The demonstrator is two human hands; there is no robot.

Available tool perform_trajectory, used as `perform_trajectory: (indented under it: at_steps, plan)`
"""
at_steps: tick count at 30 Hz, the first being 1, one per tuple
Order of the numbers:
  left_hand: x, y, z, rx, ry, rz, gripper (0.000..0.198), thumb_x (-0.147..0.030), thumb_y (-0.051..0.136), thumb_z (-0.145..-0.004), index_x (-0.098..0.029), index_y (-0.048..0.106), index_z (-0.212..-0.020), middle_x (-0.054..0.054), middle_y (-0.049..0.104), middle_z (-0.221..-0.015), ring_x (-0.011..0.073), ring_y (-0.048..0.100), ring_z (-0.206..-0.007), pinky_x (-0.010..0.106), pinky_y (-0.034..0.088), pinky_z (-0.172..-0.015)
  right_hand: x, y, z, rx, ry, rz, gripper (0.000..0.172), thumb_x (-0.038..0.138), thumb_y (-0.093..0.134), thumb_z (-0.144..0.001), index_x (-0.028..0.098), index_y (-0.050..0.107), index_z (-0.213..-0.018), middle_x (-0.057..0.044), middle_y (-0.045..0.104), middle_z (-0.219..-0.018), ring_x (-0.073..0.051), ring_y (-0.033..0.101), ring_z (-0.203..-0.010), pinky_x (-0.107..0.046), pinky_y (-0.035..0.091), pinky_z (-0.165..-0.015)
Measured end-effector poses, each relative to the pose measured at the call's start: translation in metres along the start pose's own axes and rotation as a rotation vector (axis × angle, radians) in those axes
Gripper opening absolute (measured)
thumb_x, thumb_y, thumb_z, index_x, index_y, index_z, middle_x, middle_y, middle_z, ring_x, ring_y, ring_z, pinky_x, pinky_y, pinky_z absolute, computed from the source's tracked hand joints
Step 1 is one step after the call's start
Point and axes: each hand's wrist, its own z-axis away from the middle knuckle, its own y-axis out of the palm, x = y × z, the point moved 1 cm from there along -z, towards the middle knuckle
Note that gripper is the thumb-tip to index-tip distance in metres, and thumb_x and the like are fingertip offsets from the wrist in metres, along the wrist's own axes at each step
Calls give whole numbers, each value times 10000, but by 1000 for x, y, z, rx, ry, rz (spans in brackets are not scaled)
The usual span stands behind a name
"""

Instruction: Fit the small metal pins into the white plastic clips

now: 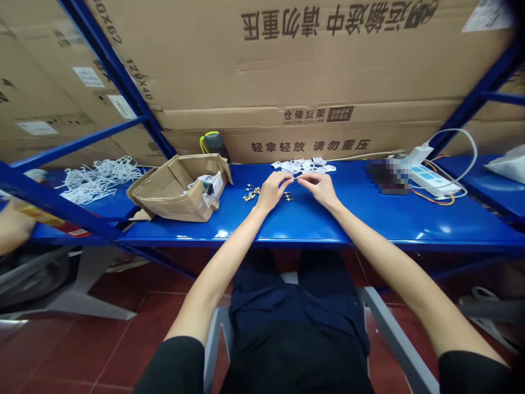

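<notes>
Nearest you, your dark trousers (295, 306) sat between the rails of a grey chair frame (394, 339), and your forearms reached over the front edge of the blue steel shelf (328, 232). Your left hand (270, 191) and right hand (320, 189) were close together in a narrow pinch, holding a small white plastic piece (293, 177) between them; it was too small to make out in detail.

Just below your right hand lay a few small metal-and-white fittings (288, 196), and a looser cluster of fittings (251, 192) sat just left of your left hand. Just beyond both hands was a heap of white plastic parts (302, 167).

Left of your hands stood a torn cardboard box (176, 189) with white packets inside, a dark bottle (215, 146) behind it. Farther left lay a tangle of white cord (98, 178). Right of your right hand were a pixelated object (389, 175) and a white power strip (435, 180) with cables. At the far left edge, another person's hand (14, 227) was beside a red-and-yellow box (39, 216). Large cardboard cartons (287, 65) filled the back.
</notes>
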Motion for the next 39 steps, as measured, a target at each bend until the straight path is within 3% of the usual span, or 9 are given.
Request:
perform_trajectory:
  at_steps: [7,13,18,23,28,31,35,39]
  plan:
    - [2,0,0,-43,-38,24,177,-360,658,-1068,-216,758,-1045,47,797,-1051,217,695,-1011,361,560,-932,-3,-1,-2,4,60,-61,357,558,869,-777,229,840,-913,-79,848,-992,-301,788,-953,-456,621,-954]
    - [1,0,-2,-21,-101,47,247,-434,661,-1064,-224,777,-1005,44,796,-1020,210,697,-951,360,562,-894,-3,-2,-3,-43,56,-99,445,620,905,-723,217,819,-892,-91,840,-959,-300,791,-928,-461,632,-955]
    - [0,2,-2,-52,-119,96,290,-470,665,-1057,-212,785,-1001,47,801,-1000,198,694,-891,346,559,-836,0,-1,-3,8,95,-129,473,648,916,-701,228,827,-901,-75,833,-907,-281,776,-815,-467,655,-883]
    - [0,3,-1,-52,-136,95,344,-513,657,-1049,-199,788,-991,53,806,-997,197,694,-900,352,558,-868,3,-1,-2,-4,101,-142,475,647,928,-680,238,832,-902,-71,840,-939,-282,775,-839,-474,660,-909]
    - [-1,2,-1,-50,-165,74,284,-470,675,-1049,-217,795,-1001,56,807,-1024,210,708,-917,366,568,-889,1,0,-2,-1,91,-158,444,604,931,-692,225,840,-904,-77,842,-983,-303,788,-951,-475,640,-984]
    - [-1,2,-1,-72,-170,80,267,-450,685,-1047,-211,796,-1006,54,803,-1004,206,705,-892,356,569,-873,0,-1,-3,-1,84,-160,429,591,930,-705,224,834,-905,-75,838,-961,-292,788,-906,-467,647,-950]
    - [-1,3,-1,-79,-154,91,286,-453,684,-1047,-193,795,-1005,56,800,-987,197,700,-880,347,564,-871,0,-2,-3,13,87,-175,481,591,919,-733,258,828,-1067,-31,828,-872,-260,773,-786,-470,653,-901]
    - [0,3,-1,-82,-156,103,295,-470,684,-1044,-202,798,-1003,50,799,-982,196,698,-870,351,566,-868,1,-2,-3,12,96,-183,436,593,912,-736,249,831,-993,-46,840,-945,-263,778,-806,-470,652,-910]
